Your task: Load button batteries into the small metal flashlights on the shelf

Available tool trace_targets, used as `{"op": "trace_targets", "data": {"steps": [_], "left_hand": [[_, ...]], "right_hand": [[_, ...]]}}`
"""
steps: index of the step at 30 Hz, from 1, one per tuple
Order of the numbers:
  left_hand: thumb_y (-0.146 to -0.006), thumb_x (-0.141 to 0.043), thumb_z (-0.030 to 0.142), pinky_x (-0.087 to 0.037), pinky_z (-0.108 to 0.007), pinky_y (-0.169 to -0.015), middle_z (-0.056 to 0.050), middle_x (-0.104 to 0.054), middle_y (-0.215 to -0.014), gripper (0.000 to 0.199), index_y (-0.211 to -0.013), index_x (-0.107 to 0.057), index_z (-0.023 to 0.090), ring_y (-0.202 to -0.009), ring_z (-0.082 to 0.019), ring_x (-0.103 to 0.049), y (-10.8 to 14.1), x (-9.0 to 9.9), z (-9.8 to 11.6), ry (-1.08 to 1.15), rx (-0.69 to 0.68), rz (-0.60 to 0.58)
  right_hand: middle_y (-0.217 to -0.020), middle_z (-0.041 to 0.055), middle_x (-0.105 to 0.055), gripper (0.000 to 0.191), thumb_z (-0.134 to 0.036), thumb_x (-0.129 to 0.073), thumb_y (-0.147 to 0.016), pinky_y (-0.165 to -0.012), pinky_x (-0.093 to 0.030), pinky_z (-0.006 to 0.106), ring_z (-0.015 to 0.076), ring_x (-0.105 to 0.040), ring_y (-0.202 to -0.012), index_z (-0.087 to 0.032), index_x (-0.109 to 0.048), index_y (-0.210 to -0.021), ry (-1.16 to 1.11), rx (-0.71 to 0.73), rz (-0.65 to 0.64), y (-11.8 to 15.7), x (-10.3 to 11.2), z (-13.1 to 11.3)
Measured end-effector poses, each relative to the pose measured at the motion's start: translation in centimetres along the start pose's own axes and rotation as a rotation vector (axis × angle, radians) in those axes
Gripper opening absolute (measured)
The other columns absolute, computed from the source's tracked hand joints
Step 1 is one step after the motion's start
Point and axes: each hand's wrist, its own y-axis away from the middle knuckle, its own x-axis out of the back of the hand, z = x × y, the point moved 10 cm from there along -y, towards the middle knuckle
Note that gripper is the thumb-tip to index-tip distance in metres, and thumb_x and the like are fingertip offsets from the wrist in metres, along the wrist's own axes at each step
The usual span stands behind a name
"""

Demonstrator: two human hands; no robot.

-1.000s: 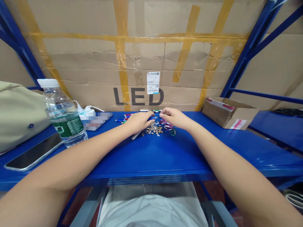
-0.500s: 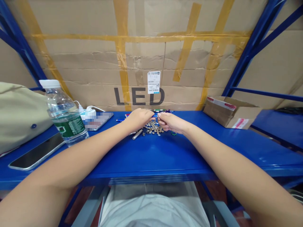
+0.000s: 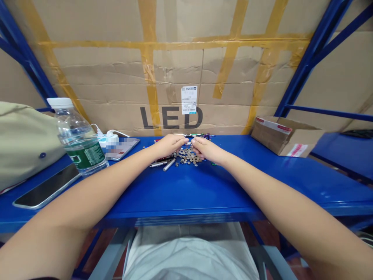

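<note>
Right hand's grip (image 3: 208, 149) is pinched narrow, seemingly on a slim pale piece (image 3: 189, 143), though fingers hide most of it. That piece sits smack in the gap between both hands, long axis running roughly sideways as far as I can make out, so neither hand looks clearly nearer. Left hand (image 3: 171, 145) has its fingers curled right beside it; honestly can't tell if they've got the other end. Coin-like discs (image 3: 190, 156) lie on the tabletop (image 3: 186, 190) under the gap, pen-like silver tube (image 3: 169, 165) on the near side of the left grip.
</note>
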Motion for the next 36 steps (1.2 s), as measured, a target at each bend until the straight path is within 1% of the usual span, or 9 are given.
{"op": "trace_targets", "data": {"steps": [2,6,10,15,19,24,27,30,36], "left_hand": [[-0.088,-0.054,0.043,-0.041,-0.026,-0.067,-0.001,-0.062,-0.076,0.026,-0.084,-0.058,0.017,-0.072,-0.015,-0.056,0.0,0.5,0.1,-0.002,-0.029,0.055],[-0.094,-0.041,0.039,-0.042,-0.027,-0.070,-0.002,-0.063,-0.075,0.031,-0.084,-0.060,0.017,-0.072,-0.015,-0.057,-0.1,0.9,0.3,-0.001,-0.035,0.087],[-0.086,-0.057,0.036,-0.044,-0.028,-0.075,-0.003,-0.067,-0.087,0.019,-0.087,-0.060,0.017,-0.081,-0.016,-0.059,-0.1,1.3,1.0,0.003,-0.063,0.129],[-0.094,-0.043,0.040,-0.041,-0.024,-0.053,0.001,-0.057,-0.063,0.031,-0.076,-0.053,0.017,-0.050,-0.010,-0.049,0.0,0.0,-0.9,0.237,0.152,0.005],[-0.087,-0.059,0.032,-0.041,-0.022,-0.053,0.001,-0.060,-0.069,0.016,-0.086,-0.057,0.016,-0.054,-0.009,-0.052,0.0,0.6,-0.2,0.279,0.114,0.039],[-0.098,-0.038,0.038,-0.035,-0.023,-0.048,0.001,-0.054,-0.061,0.034,-0.075,-0.051,0.016,-0.043,-0.007,-0.041,0.0,0.1,-1.0,0.309,0.218,-0.013],[-0.089,-0.055,0.034,-0.040,-0.024,-0.055,0.000,-0.059,-0.071,0.018,-0.088,-0.056,0.016,-0.054,-0.009,-0.049,-0.2,0.7,-0.3,0.242,0.128,0.037],[-0.085,-0.060,0.034,-0.040,-0.023,-0.060,0.001,-0.058,-0.072,0.018,-0.084,-0.057,0.016,-0.064,-0.011,-0.051,-0.2,1.0,0.5,0.130,0.049,0.073],[-0.097,-0.038,0.044,-0.027,-0.021,-0.042,0.008,-0.029,-0.051,0.032,-0.082,-0.050,0.019,-0.041,-0.007,-0.026,0.6,-2.1,0.0,0.541,0.156,-0.260]], "right_hand": [[-0.058,-0.0064,-0.036,0.028,-0.025,-0.033,-0.099,-0.040,-0.028,0.022,0.0077,-0.030,-0.042,-0.022,-0.038,-0.072,0.007,-0.006,0.005,-0.1,-0.1,0.2],[-0.057,-0.0065,-0.037,0.027,-0.024,-0.032,-0.099,-0.040,-0.028,0.022,0.0080,-0.030,-0.042,-0.022,-0.039,-0.074,-0.018,-0.001,-0.011,-0.1,-0.4,0.1],[-0.057,-0.0065,-0.035,0.027,-0.026,-0.031,-0.099,-0.042,-0.028,0.023,0.0089,-0.029,-0.043,-0.022,-0.037,-0.073,-0.007,0.007,0.028,-0.1,0.0,0.0],[-0.062,-0.0037,-0.041,0.027,-0.029,-0.039,-0.097,-0.049,-0.030,0.024,0.0108,-0.036,-0.052,-0.022,-0.039,-0.070,0.237,0.178,0.114,-0.1,0.6,-1.5],[-0.065,-0.0024,-0.043,0.029,-0.032,-0.036,-0.097,-0.054,-0.030,0.025,0.0125,-0.039,-0.058,-0.023,-0.038,-0.069,0.307,0.220,0.166,-0.1,1.0,-1.7],[-0.069,-0.0016,-0.045,0.025,-0.029,-0.035,-0.096,-0.062,-0.032,0.028,0.0147,-0.041,-0.065,-0.023,-0.037,-0.072,0.437,0.319,0.208,0.4,0.6,-3.1],[-0.066,-0.0023,-0.044,0.027,-0.028,-0.032,-0.097,-0.063,-0.032,0.028,0.0147,-0.042,-0.064,-0.023,-0.035,-0.071,0.424,0.289,0.224,0.4,0.8,-3.1],[-0.065,-0.0024,-0.044,0.029,-0.028,-0.030,-0.098,-0.062,-0.031,0.028,0.0146,-0.042,-0.063,-0.024,-0.034,-0.070,0.414,0.248,0.232,0.3,1.1,-2.7],[-0.068,-0.0007,-0.045,0.027,-0.029,-0.032,-0.097,-0.065,-0.031,0.029,0.0164,-0.044,-0.068,-0.024,-0.035,-0.071,0.540,0.360,0.267,0.8,1.0,-4.3]]}}
